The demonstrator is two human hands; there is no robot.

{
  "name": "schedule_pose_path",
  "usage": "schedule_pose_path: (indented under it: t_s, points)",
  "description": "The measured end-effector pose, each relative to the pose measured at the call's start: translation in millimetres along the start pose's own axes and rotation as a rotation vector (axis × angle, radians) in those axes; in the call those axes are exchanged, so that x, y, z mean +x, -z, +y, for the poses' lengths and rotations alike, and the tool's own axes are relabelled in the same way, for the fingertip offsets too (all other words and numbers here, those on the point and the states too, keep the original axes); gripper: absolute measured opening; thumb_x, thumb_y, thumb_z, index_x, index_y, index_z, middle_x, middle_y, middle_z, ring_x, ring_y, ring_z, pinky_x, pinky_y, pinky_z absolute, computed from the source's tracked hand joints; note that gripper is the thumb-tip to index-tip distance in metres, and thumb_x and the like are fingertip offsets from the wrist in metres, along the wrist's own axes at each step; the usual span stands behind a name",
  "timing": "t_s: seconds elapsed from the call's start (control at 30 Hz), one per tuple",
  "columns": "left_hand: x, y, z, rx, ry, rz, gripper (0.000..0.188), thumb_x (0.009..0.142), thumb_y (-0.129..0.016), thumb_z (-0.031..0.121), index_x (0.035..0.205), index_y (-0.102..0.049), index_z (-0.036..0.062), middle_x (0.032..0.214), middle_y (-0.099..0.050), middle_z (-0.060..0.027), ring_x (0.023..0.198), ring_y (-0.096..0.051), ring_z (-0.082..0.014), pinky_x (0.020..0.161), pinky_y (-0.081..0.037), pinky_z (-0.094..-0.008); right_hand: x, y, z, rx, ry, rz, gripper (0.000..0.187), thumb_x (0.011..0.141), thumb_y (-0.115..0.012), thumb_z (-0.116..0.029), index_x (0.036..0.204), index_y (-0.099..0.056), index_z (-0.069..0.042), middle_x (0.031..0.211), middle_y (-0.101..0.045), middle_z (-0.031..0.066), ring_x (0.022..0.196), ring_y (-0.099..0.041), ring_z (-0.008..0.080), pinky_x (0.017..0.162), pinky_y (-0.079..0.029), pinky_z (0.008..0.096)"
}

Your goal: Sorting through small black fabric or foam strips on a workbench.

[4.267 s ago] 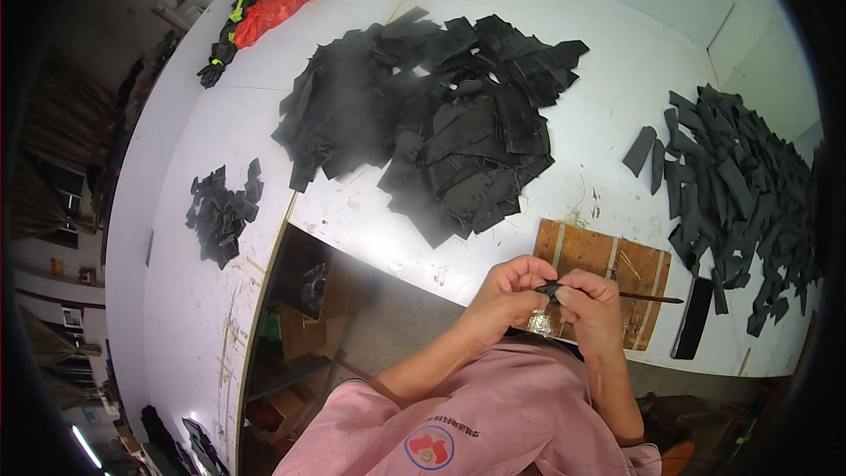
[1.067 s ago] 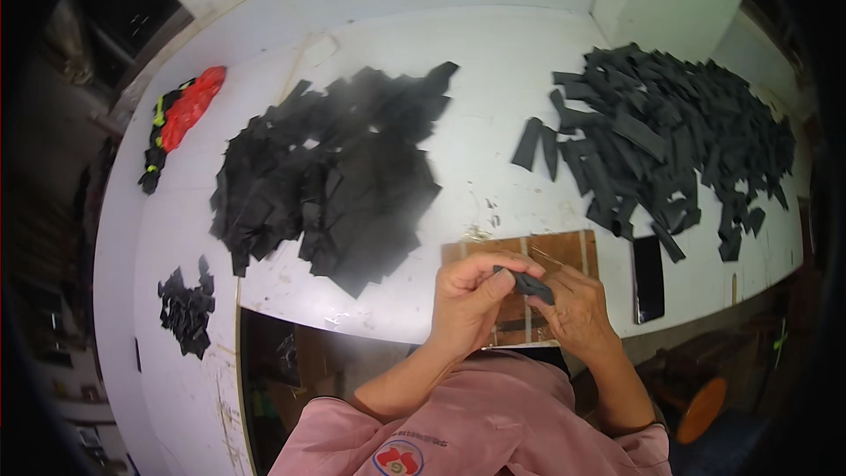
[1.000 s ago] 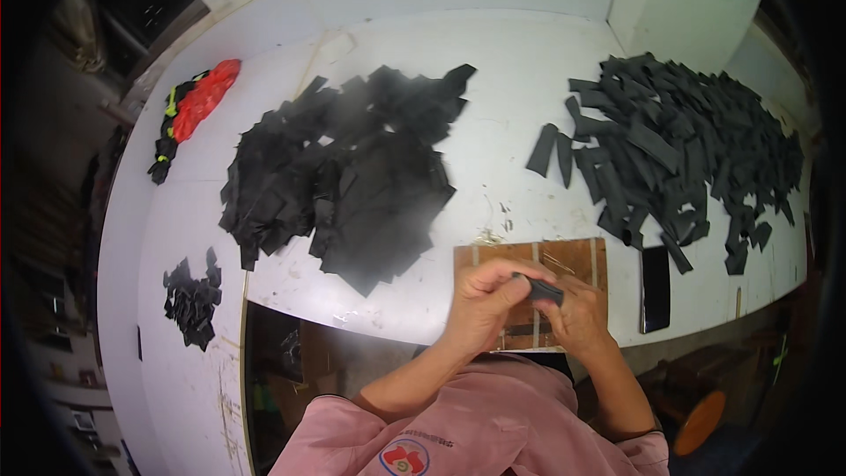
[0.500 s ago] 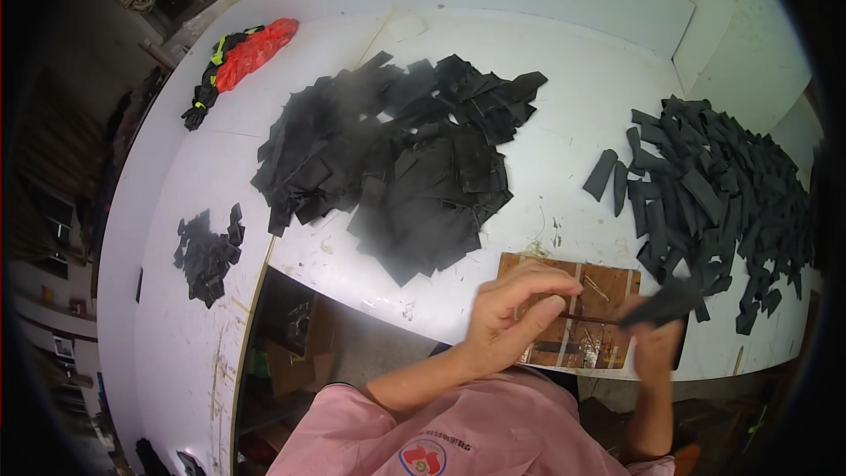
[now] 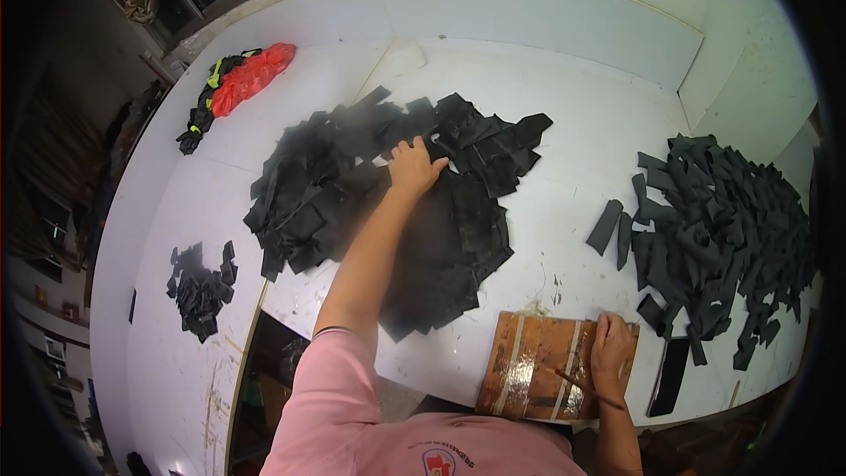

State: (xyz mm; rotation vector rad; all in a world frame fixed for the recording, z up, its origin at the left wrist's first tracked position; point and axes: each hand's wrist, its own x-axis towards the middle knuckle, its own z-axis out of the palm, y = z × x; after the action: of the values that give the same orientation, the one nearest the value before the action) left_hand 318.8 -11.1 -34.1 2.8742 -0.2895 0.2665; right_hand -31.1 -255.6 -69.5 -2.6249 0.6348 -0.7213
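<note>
My left hand (image 5: pixel 416 166) reaches far over a wide heap of flat black cloth pieces (image 5: pixel 449 247), its fingertips on the pieces and its thumb held apart; I see no piece lifted in it. On the brown board (image 5: pixel 507 361) at the front edge rests my right hand (image 5: pixel 610 351), fingers curled closed; whatever may be inside them is hidden. A thin dark stick (image 5: pixel 571 378) lies slantwise over the board and passes by my right wrist. Pale strips of tape cross the board.
A pile of narrow dark grey cloth tubes (image 5: pixel 705 220) covers the right side. Beside the board lies a flat black oblong thing (image 5: pixel 669 377). A small heap of black scraps (image 5: pixel 203 295) sits at left. A red plastic bag (image 5: pixel 254 79) with dark cloth lies far left.
My left hand has gone from the board up and left to the black heap. The dark piece at my right hand no longer shows there; that hand now rests curled on the board.
</note>
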Motion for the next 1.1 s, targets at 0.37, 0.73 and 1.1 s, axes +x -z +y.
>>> schedule_pose_path:
  t_s: [0.37,0.73,1.1]
  points:
    - [48,-45,-24,0.334,-0.387,0.007,0.011,0.076,-0.05,0.009,0.081,-0.055,0.001,0.077,-0.057,-0.015,0.07,-0.06,-0.0291,0.062,-0.05,-0.0362,7,0,-2,0.024,0.003,-0.045,0.015,0.08,-0.053,-0.013,0.07,-0.054,-0.001,0.065,-0.053,0.0142,0.057,-0.051,0.032,0.052,-0.039,0.0387]
    - [30,-16,-35,0.209,-0.365,-0.09,0.019,0.07,-0.054,0.01,0.088,-0.056,0.0046,0.083,-0.057,-0.016,0.073,-0.059,-0.0317,0.062,-0.048,-0.0394,4,-1,2,0.047,0.001,-0.07,0.017,0.081,-0.053,-0.013,0.068,-0.053,-0.001,0.064,-0.051,0.014,0.057,-0.051,0.0315,0.051,-0.038,0.0389]
    - [-113,53,-129,-0.307,0.167,0.308,0.021,0.073,-0.06,0.013,0.087,-0.06,-0.0023,0.072,-0.062,-0.0146,0.065,-0.06,-0.0243,0.061,-0.046,-0.0307,4,-1,2,0.059,0.024,-0.066,0.018,0.084,-0.05,-0.014,0.074,-0.055,0.0,0.069,-0.055,0.0147,0.06,-0.053,0.0319,0.054,-0.04,0.0383]
